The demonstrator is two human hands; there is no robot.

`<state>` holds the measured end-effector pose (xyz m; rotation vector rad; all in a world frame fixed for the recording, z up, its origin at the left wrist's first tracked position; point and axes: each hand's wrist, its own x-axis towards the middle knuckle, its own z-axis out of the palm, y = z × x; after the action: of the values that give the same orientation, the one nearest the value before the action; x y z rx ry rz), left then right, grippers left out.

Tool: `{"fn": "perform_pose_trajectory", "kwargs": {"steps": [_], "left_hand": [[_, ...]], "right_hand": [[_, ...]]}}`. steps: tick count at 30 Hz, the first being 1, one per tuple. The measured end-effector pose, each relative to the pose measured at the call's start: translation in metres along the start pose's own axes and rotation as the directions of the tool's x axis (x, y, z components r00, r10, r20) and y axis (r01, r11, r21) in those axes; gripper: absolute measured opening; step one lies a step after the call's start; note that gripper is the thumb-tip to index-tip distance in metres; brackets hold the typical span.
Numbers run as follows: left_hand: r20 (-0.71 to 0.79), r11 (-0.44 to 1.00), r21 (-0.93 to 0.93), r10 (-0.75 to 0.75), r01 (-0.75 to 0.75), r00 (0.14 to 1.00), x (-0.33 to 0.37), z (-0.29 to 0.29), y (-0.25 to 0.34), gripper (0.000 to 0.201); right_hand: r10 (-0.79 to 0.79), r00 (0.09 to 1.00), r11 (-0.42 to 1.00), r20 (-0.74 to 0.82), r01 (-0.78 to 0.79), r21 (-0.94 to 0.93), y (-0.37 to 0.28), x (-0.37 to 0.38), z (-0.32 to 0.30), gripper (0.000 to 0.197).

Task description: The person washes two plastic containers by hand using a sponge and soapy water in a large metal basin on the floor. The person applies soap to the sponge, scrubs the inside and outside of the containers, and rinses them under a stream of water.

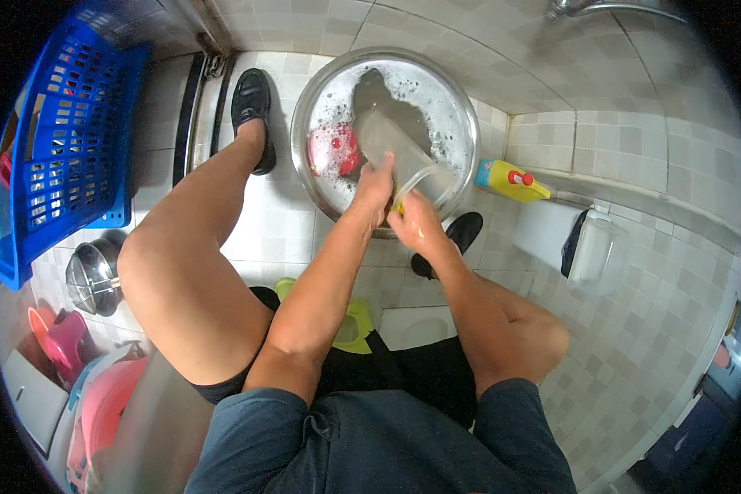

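A large round metal basin (302,177) holds greyish water with white suds. Over it, tilted, is a long translucent plastic container (391,142), its pale rim toward me. My left hand (374,191) grips the container's side, thumb stretched along it. At the rim, my right hand (418,222) is closed, with a bit of something yellow (400,207) showing at its fingers; most of that thing is hidden. A red item (333,150) lies among the suds at the basin's left, partly covered by foam.
Right of the basin lies a yellow bottle (512,181) with a red cap. A blue plastic basket (78,123) stands at the left, above a round metal-wire object (93,278). Pink basins (111,403) are at lower left. A green stool (354,328) shows beneath me.
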<state>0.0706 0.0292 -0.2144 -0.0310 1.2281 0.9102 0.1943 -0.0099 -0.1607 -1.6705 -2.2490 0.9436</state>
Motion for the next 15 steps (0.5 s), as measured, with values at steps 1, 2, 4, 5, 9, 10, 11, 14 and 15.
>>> {"fn": "perform_pose_trajectory", "kwargs": {"steps": [1,2,4,5,9,10,11,14,15], "left_hand": [[-0.01,1.0,0.0,0.006,-0.006,1.0,0.008,-0.01,-0.004,0.097],[0.11,1.0,-0.023,-0.016,0.019,0.994,0.009,-0.009,-0.004,0.09],[0.089,0.995,0.034,-0.1,0.097,0.991,0.006,0.004,-0.013,0.076],[0.215,0.973,-0.086,-0.19,0.212,0.958,0.003,0.003,-0.018,0.066],[0.382,0.836,-0.419,-0.193,0.356,0.904,-0.006,0.008,-0.019,0.065],[0.407,0.784,-0.481,-0.198,0.393,0.892,-0.01,0.01,-0.015,0.065],[0.404,0.782,-0.485,-0.196,0.391,0.893,-0.007,0.003,-0.013,0.065],[0.416,0.859,-0.349,-0.215,0.374,0.884,-0.003,-0.006,-0.01,0.064],[0.41,0.859,-0.352,-0.215,0.372,0.886,-0.004,-0.004,-0.012,0.064]], "right_hand": [[0.047,0.997,0.996,-0.063,-0.042,0.081,-0.005,0.008,0.002,0.028],[0.191,0.976,0.979,-0.103,-0.183,0.087,-0.003,0.012,0.004,0.026],[0.271,0.934,0.94,-0.232,-0.204,0.274,0.001,0.014,0.006,0.025],[0.362,0.873,0.868,-0.327,-0.188,0.46,-0.004,0.016,0.006,0.025],[0.286,0.937,0.86,-0.201,-0.159,0.486,-0.031,-0.009,-0.004,0.03],[0.147,0.981,0.941,-0.124,-0.1,0.324,-0.025,-0.023,-0.009,0.028],[0.005,1.0,0.985,-0.015,-0.002,0.172,-0.028,-0.03,-0.014,0.027],[-0.213,0.972,0.976,0.101,0.216,-0.017,-0.012,-0.034,-0.027,0.032],[-0.295,0.934,0.938,0.204,0.324,-0.126,-0.005,-0.031,-0.03,0.036]]}}
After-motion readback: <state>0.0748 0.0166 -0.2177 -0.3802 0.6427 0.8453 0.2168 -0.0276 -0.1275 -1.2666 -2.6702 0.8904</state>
